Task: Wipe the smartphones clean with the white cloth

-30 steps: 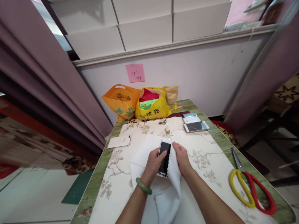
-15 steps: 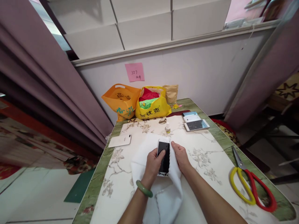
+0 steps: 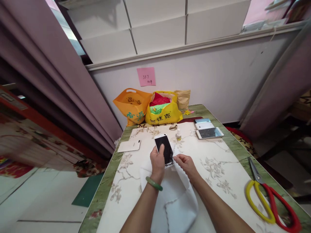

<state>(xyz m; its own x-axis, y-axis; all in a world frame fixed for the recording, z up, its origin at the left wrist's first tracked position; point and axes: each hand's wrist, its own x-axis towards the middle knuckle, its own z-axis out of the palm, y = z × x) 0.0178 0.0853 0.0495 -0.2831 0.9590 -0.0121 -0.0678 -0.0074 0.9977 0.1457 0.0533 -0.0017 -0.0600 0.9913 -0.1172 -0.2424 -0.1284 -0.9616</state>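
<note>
My left hand (image 3: 157,160) grips a white smartphone (image 3: 166,148) with a dark screen, its thumb lying across the glass. The phone is tilted, and its lower end looks chipped or speckled. My right hand (image 3: 188,166) pinches the edge of a white cloth (image 3: 181,200) close to the phone's lower right corner. Most of the cloth hangs and lies below the hands, toward me. A green bangle (image 3: 154,183) circles my left wrist.
A white phone (image 3: 129,146) lies face down at left. At right are another phone (image 3: 209,133), a stacked phone (image 3: 203,124) and large scissors (image 3: 263,191). A small bottle (image 3: 178,134) stands mid-table; orange (image 3: 132,108) and yellow bags (image 3: 164,111) stand behind.
My left hand has raised and tilted the phone away from the cloth. My right hand has moved down along the phone's side, drawing the cloth edge to its lower corner. The view shifted slightly.
</note>
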